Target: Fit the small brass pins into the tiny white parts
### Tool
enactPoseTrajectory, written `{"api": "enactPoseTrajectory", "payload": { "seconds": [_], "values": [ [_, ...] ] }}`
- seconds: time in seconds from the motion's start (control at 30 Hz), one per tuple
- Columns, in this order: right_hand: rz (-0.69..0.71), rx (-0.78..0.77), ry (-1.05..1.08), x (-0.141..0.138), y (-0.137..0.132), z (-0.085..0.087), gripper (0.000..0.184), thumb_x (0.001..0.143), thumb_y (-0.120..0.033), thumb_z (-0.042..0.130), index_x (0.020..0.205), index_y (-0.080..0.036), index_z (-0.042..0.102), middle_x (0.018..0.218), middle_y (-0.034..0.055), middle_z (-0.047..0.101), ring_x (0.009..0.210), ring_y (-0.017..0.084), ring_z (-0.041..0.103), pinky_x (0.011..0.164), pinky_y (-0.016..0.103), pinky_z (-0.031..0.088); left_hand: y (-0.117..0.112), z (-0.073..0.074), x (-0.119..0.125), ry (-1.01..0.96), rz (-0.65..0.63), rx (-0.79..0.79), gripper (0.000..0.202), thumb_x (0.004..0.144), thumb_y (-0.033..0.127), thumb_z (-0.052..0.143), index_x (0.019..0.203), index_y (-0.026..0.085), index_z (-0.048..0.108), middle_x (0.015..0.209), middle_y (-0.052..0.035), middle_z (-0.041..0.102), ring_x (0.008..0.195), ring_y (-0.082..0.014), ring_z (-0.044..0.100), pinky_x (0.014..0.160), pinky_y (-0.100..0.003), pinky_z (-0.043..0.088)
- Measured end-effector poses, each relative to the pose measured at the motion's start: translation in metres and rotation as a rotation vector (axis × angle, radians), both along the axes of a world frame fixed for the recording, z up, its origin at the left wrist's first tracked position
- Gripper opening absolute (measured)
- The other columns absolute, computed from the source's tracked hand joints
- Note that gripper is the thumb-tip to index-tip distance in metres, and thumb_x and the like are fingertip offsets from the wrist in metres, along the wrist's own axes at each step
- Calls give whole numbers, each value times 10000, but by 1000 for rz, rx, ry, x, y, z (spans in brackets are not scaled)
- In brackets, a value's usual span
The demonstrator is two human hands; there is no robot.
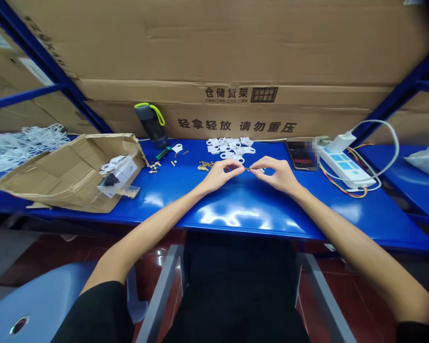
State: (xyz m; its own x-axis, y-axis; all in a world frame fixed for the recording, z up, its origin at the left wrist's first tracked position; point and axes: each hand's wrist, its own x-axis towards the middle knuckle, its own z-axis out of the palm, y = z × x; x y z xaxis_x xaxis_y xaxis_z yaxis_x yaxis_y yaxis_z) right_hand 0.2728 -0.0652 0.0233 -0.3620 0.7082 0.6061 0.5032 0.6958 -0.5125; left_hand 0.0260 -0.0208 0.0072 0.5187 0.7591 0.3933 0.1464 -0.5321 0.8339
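Above the blue tabletop [186, 190], my left hand [219, 175] and my right hand [276, 174] meet fingertip to fingertip. Both are closed in a pinch on one small brownish, brass-coloured piece [248, 169]; it is too small to tell its exact kind. Just left of my left hand lies a small heap of brass-coloured pieces [204, 166]. Behind the hands is a pile of white plastic parts with round holes [232, 146]. Some small white bits [260, 170] show by my right fingers, partly hidden.
Left stand an open cardboard box [57, 190], a green screwdriver [163, 153], loose small parts [154, 166] and a dark bottle [151, 125]. Right are a phone [300, 155] and a white power strip [346, 166] with cables. Large cardboard [236, 52] walls the back.
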Motion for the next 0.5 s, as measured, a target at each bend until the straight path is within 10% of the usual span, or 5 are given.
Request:
{"api": "enactPoseTrajectory", "payload": {
  "seconds": [0.5],
  "values": [
    [24, -2, 32, -1, 0, -8, 207, 1007, -426, 678, 1073, -279, 807, 1045, 55, 826, 925, 252, 793, 886, 432, 662, 1, -1, -1, -1, 7, 2, 371, 947, 537, 734, 1013, 181, 816, 1044, -72, 797, 938, -211, 697, 812, -335, 521]
  ]
}}
